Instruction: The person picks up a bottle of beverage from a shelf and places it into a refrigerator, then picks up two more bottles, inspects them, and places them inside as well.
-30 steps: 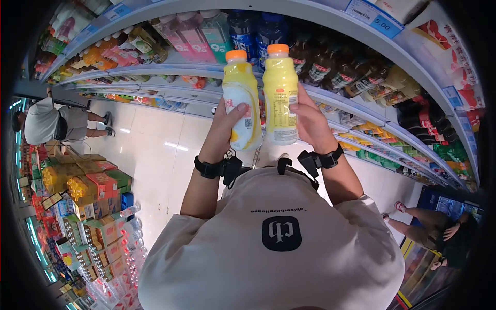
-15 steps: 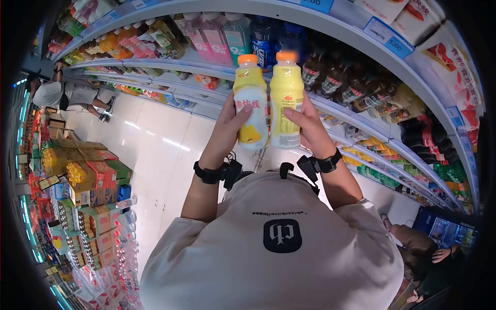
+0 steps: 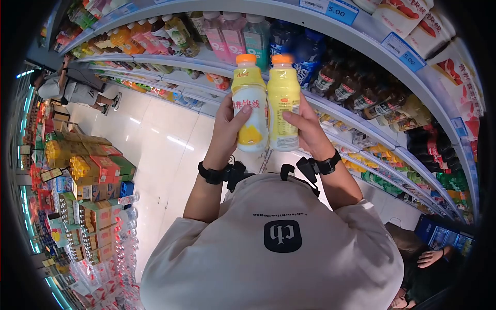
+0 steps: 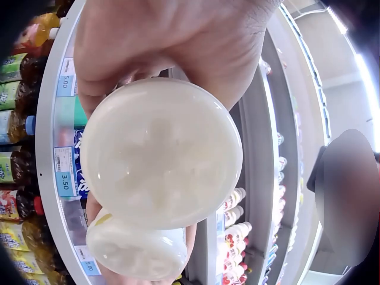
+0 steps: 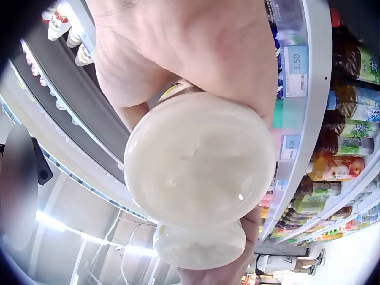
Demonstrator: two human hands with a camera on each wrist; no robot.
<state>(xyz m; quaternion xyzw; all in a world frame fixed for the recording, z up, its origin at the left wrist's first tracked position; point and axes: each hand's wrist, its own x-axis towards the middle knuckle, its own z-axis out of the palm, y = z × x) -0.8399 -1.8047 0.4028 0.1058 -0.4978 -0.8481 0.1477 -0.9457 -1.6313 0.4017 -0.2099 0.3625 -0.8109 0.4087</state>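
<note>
In the head view my left hand (image 3: pixel 226 126) grips a drink bottle (image 3: pixel 252 121) with an orange cap, its white label with red characters and yellow fruit facing me. My right hand (image 3: pixel 315 132) holds a second orange-capped bottle (image 3: pixel 283 97), turned to a yellow side with small print and a barcode. Both stand nearly upright, side by side, a thumb across each front. From the left wrist, the first bottle's pale round base (image 4: pixel 160 154) fills the middle, the other base (image 4: pixel 136 255) below it. The right wrist view shows the second bottle's base (image 5: pixel 199 160) close up.
Curved shelves (image 3: pixel 227 67) of drinks run ahead and to the right, with price tags (image 3: pixel 403 51) on the edge. Stacked cartons (image 3: pixel 98 168) and bottle packs stand on the floor at left. One person (image 3: pixel 77 90) is at far left, another (image 3: pixel 429 263) at lower right.
The left bottle has turned so its red-lettered label faces me, and the two bottles have come closer together. The shelf has shifted rightward in view. The person at right appears nearer.
</note>
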